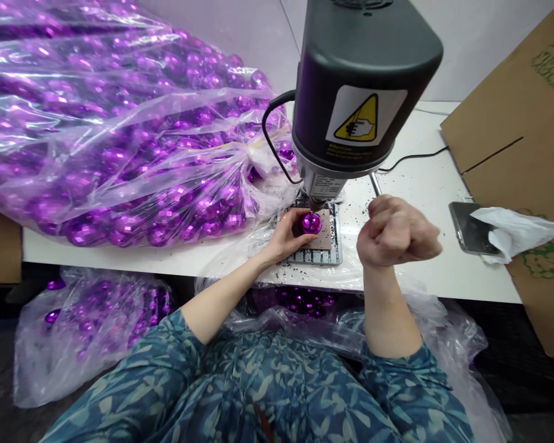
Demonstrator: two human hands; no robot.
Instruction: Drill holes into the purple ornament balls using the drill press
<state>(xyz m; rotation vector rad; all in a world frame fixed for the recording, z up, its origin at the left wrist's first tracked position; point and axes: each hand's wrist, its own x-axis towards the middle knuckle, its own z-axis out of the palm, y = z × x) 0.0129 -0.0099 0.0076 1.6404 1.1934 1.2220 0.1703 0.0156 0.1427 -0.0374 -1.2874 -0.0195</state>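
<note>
My left hand (289,234) pinches a shiny purple faceted ball (311,223) between thumb and fingers. The ball rests on a brown square board (324,237) atop the slotted metal base (335,255) of a small drill press (351,92). Right above the ball is the drill chuck (316,204); the bit seems to meet the ball's top. My right hand (397,231) is closed in a fist at the right of the machine, around the end of a thin metal lever (375,183). The fingers hide most of that lever's end.
A big clear bag of purple balls (143,141) fills the table's left. Below the edge lie another bag (106,307) and more purple balls (305,298). A phone (471,227) under white tissue (517,224) and a cardboard box (526,141) stand right. Dark shavings litter the white table (443,271).
</note>
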